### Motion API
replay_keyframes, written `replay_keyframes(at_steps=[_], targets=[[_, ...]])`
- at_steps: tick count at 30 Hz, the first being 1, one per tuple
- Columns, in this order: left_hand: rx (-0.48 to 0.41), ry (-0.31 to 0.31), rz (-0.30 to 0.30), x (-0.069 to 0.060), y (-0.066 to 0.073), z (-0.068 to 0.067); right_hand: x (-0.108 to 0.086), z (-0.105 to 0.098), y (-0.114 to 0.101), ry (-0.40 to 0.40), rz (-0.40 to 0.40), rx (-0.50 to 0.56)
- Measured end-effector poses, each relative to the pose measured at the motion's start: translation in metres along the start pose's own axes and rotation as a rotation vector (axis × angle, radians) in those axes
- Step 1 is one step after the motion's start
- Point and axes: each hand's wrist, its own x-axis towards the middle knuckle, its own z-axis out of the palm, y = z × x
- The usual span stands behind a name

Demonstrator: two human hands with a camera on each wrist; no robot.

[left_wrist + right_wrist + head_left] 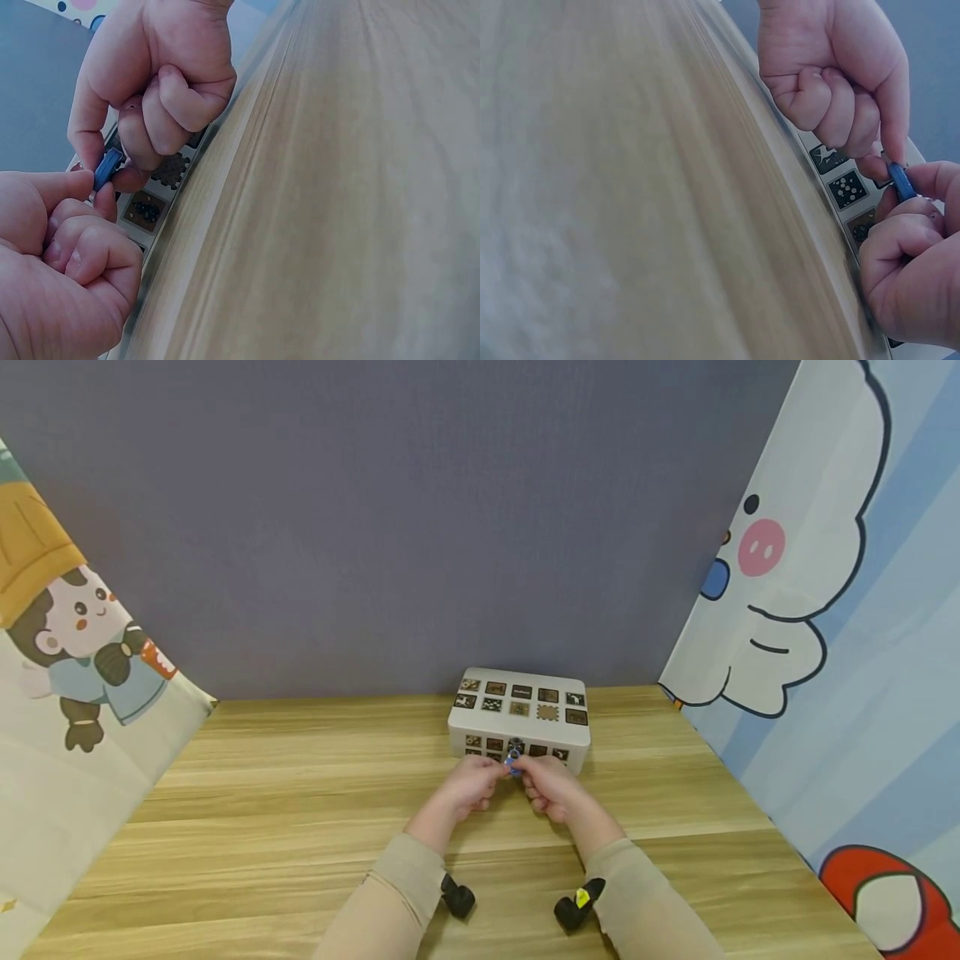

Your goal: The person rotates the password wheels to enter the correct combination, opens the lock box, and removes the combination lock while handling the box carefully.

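A white lidded box (519,732), printed with small dark stamp-like pictures, stands near the back of the table. At the middle of its front is a metal clasp (516,744), with a small blue padlock (513,762) at it. My left hand (470,783) pinches the padlock from the left between thumb and forefinger, its other fingers curled in. From the right, my right hand (552,787) pinches it the same way. Both wrist views show the blue body (109,168) between the two hands' fingertips. Fingers hide most of the padlock and part of the box front.
The wood-grain table (285,827) spreads around the box and under the forearms. A grey panel (390,527) rises behind. Cartoon-printed sheets stand at the left (67,760) and right (862,735). A small black device (459,897) sits at each cuff.
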Motion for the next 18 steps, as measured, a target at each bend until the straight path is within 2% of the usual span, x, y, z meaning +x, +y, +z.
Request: replay_keyframes(at_steps=[18], targets=[[0.011,0.002,-0.006,0.0012,-0.0005,0.0003,0.0015,0.0013,0.0018,0.027,-0.003,-0.043]])
